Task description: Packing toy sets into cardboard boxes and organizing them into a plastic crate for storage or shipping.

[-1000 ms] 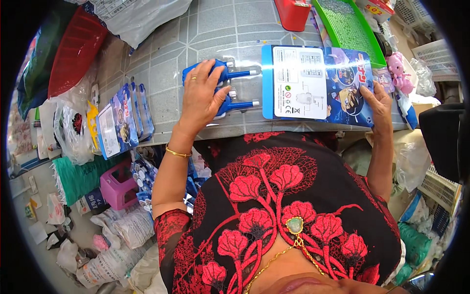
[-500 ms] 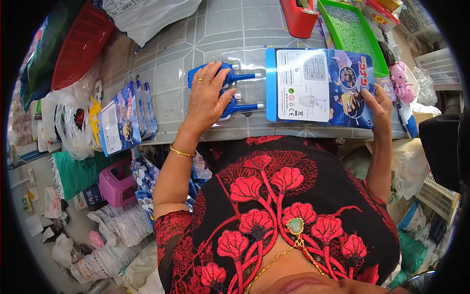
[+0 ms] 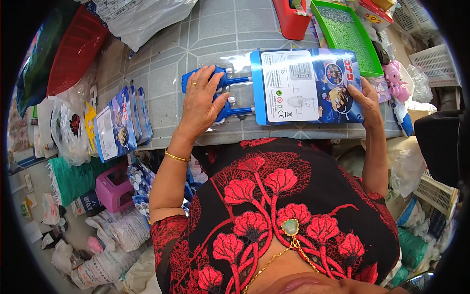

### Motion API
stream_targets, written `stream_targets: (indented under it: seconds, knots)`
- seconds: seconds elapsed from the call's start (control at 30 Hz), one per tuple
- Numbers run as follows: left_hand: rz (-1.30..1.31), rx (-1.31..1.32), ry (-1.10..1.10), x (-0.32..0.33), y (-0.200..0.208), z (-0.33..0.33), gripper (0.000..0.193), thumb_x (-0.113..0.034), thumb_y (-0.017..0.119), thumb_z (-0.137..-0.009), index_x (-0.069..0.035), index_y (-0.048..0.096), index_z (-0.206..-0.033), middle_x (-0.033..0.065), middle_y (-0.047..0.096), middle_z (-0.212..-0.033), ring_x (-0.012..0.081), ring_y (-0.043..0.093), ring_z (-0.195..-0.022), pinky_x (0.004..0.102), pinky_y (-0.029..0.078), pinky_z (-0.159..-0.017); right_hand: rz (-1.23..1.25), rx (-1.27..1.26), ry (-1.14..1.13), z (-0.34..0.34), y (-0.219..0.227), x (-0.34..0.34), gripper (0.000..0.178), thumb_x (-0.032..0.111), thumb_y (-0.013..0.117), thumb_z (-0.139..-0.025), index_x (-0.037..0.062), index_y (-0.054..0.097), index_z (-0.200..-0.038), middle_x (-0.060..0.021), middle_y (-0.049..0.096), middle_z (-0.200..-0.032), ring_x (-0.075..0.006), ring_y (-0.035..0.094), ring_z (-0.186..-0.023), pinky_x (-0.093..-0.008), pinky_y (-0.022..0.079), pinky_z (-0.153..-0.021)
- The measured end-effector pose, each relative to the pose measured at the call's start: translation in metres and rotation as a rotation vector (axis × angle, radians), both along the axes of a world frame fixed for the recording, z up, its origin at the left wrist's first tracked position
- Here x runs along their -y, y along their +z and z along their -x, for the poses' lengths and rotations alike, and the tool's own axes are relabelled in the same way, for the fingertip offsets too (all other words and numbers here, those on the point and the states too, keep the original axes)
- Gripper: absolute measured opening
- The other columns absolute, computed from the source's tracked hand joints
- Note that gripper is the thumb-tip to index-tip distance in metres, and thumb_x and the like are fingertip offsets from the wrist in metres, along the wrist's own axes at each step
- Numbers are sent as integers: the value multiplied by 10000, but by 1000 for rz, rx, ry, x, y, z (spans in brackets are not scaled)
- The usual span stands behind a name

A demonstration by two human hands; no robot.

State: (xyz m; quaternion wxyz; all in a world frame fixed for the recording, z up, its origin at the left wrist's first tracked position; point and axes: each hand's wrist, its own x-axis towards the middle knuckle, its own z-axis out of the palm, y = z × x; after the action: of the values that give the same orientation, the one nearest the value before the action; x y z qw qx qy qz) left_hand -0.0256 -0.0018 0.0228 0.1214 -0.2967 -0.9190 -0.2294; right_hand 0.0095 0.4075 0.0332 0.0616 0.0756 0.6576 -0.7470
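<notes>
My left hand [image 3: 200, 96] lies over two blue toy walkie-talkies [image 3: 223, 81] on the table, fingers curved over them and thumb held apart. Their antennas point right, and the tips meet the edge of a blue printed backing card [image 3: 289, 98]. Shiny clear plastic shows around the toys and past the card's upper edge; how card and plastic join cannot be made out. My right hand [image 3: 366, 100] grips the card's right end, thumb on top and the other fingers mostly hidden beneath. At the left table edge stand several similar printed cards [image 3: 115, 127].
Beyond the card lie a green tray [image 3: 350, 36] of small beads and a red tape dispenser [image 3: 293, 19]. A pink toy figure [image 3: 395, 81] sits at the right. A white plastic bag [image 3: 142, 19] covers the far left, and a purple stool [image 3: 115, 186] stands below the table.
My right hand has slid the card left, toward the toys, so the antenna tips now reach its edge. My left hand stays on the walkie-talkies. The whole view has shifted slightly.
</notes>
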Motion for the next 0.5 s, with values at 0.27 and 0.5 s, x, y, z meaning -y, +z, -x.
stream_targets:
  seconds: [0.27, 0.5]
  knots:
    - [-6, -13, 12, 0, -4, -1, 473, -253, 584, -860, -19, 455, -1250, 170, 437, -1308, 355, 392, -1238, 463, 261, -1060, -10, -34, 22, 14, -15, 49, 305, 71, 621, -861, -24, 529, -1135, -76, 626, -1045, -106, 601, -882, -247, 489, -795]
    - [-141, 84, 52, 4, 0, -7, 476, -237, 564, -881, -37, 420, -1288, 172, 405, -1355, 348, 360, -1273, 416, 273, -1066, -59, -55, 50, 19, -27, 90, 291, 101, 633, -861, -15, 527, -1106, -46, 620, -991, -100, 574, -872, -242, 459, -810]
